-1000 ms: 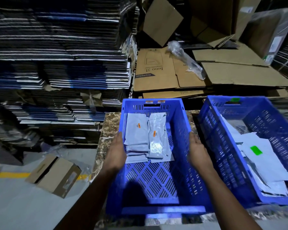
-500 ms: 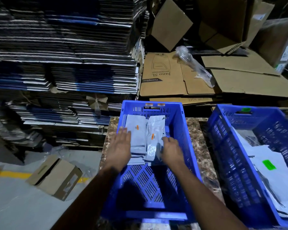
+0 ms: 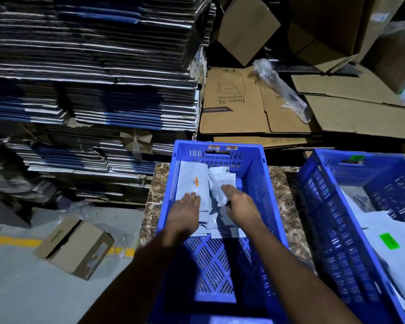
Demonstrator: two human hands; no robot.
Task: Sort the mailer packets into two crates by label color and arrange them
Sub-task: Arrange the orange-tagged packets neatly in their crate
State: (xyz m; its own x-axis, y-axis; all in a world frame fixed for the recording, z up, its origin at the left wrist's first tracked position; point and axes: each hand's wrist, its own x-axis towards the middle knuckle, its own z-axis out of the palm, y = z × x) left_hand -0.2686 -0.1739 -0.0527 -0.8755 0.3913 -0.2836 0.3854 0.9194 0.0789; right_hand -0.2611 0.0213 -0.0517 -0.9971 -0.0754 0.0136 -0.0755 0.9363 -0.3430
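Dim, bluish light, deep shadows between the stacks, motion blur at the right edge, wide-angle bending throughout.

- Your left hand [image 3: 184, 212] covers the near end of the left packet stack [image 3: 192, 183]; how many packets lie beneath cannot be counted.
- Your right hand [image 3: 240, 206] hides the label on the right-hand packet [image 3: 220, 178]; its colour cannot be read.
- The print on the orange label [image 3: 196, 181] is too small to read.
- The right crate [image 3: 325, 206] is cut off by the frame's right and bottom edges, and its packets [image 3: 384, 230] are smeared by blur.
- The near wall of the middle crate [image 3: 255, 174] runs out at the bottom edge.
- The worktop [image 3: 278, 183] shows only as strips between and beside the crates.
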